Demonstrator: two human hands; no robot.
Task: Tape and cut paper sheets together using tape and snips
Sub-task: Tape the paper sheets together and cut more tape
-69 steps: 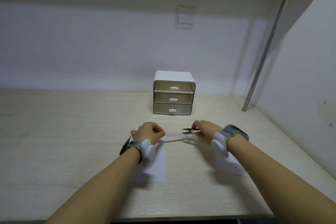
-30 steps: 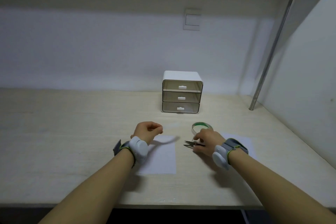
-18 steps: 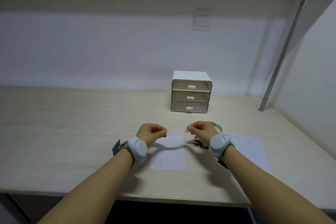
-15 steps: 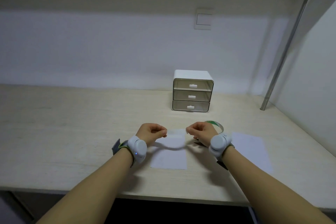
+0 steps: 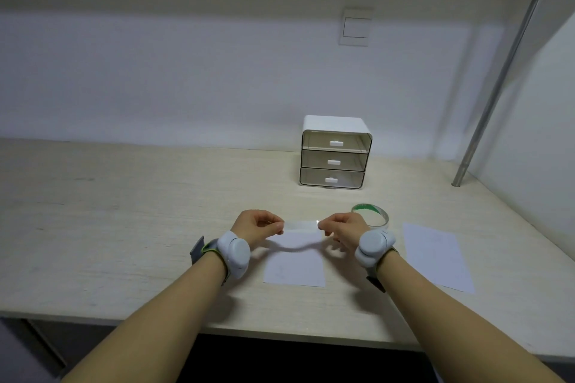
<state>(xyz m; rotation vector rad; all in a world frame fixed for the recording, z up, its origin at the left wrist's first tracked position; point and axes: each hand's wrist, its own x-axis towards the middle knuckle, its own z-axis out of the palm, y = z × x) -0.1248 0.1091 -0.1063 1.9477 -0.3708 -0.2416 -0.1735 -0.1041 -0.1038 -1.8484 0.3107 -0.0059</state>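
Note:
A clear strip of tape (image 5: 300,224) is stretched between my left hand (image 5: 256,225) and my right hand (image 5: 342,227), each pinching one end. The strip hangs just above the far edge of a white paper sheet (image 5: 295,261) lying on the desk. A second white sheet (image 5: 435,255) lies apart to the right. The tape roll (image 5: 371,215), clear with a green core, stands on the desk just behind my right hand. The snips are hidden from view.
A small white three-drawer box (image 5: 334,154) stands at the back of the wooden desk (image 5: 124,227). A metal pole (image 5: 485,115) rises at the back right near the side wall. A shelf runs overhead.
My right hand cut the tape, set the snips down, then took the strip's free end. Both hands now hold it taut over the left sheet, almost still in the last half second.

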